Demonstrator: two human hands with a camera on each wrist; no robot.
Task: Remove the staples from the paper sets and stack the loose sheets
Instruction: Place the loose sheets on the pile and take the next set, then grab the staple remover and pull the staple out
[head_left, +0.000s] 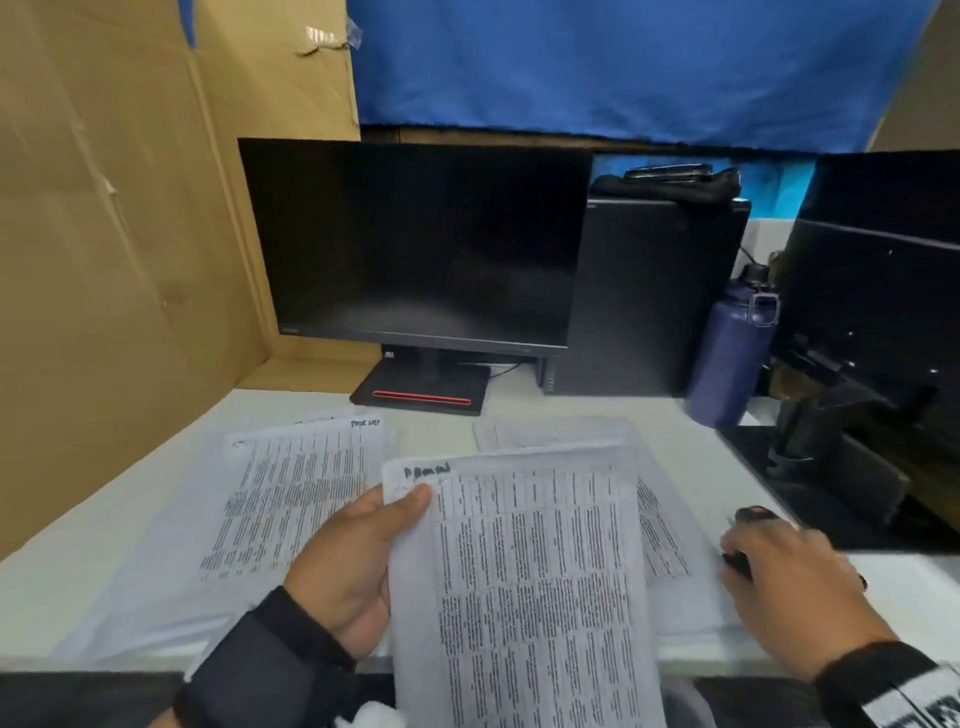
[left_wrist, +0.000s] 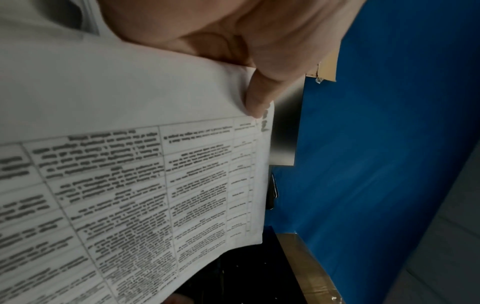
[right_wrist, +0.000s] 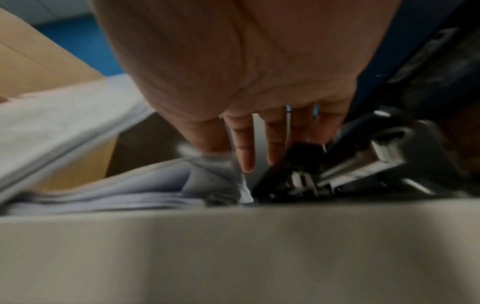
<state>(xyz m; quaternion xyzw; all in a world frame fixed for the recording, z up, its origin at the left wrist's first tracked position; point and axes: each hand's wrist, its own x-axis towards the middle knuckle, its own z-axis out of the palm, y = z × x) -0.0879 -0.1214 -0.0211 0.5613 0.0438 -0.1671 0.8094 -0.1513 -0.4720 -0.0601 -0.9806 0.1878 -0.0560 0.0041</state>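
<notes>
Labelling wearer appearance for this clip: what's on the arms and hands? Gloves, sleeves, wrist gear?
Both hands are bare, with no gloves or rings visible. The left hand comes out of a dark grey or black sleeve with a ribbed cuff. The right hand has a dark cuff too, with a white band bearing black markings at the wrist; its print is too blurred to read.

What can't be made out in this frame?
- Staple on the held printed paper set: left hand's thumb covers the corner, head and left wrist views.
- Black tool at right hand: motion-blurred; grip unclear.
- Table text: too blurred to read.
</notes>
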